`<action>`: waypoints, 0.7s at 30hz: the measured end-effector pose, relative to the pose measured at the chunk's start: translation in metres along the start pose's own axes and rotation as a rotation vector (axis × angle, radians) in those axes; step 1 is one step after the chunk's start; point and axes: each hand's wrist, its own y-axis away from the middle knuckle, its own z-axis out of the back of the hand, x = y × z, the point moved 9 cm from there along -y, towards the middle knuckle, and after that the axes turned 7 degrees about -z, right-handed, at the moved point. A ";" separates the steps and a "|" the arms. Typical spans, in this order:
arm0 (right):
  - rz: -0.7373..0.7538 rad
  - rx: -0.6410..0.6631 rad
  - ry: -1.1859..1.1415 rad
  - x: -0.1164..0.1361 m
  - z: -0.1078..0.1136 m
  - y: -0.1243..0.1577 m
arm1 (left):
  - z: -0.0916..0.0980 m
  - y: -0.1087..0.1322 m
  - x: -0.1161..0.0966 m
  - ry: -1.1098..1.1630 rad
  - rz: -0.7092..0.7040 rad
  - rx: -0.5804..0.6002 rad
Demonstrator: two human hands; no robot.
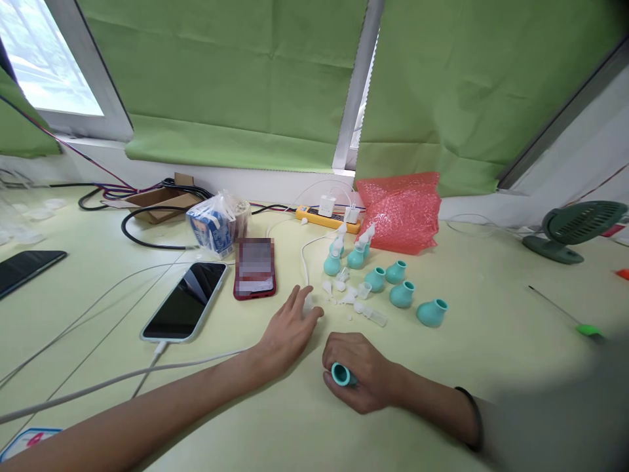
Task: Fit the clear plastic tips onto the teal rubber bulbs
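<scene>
My right hand (361, 370) rests on the pale table, fingers wrapped round a teal rubber bulb (341, 374) whose round mouth faces left. My left hand (289, 328) reaches forward, fingers closing on a small white plastic piece (308, 303) at the edge of a scatter of small white and clear parts (351, 298). Beyond them lie several loose teal bulbs (401, 294), and two teal bulbs with white tips (344, 252) stand upright.
A phone (187, 300) on a white cable and a red-cased phone (254, 267) lie left of my hands. Behind are a plastic bag (219, 223), a yellow power strip (327, 219), red bubble wrap (400, 210), a green fan (574, 229) and a green-handled tool (565, 314).
</scene>
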 end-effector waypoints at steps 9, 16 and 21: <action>-0.262 -0.076 -0.087 -0.025 0.006 -0.003 | -0.019 0.004 0.001 0.345 -0.038 0.121; -0.467 -0.131 -0.102 -0.048 0.011 0.003 | -0.013 0.004 -0.018 0.479 -0.200 0.180; -0.535 -0.190 -0.123 -0.055 0.016 0.008 | -0.012 0.006 -0.023 0.499 -0.216 0.214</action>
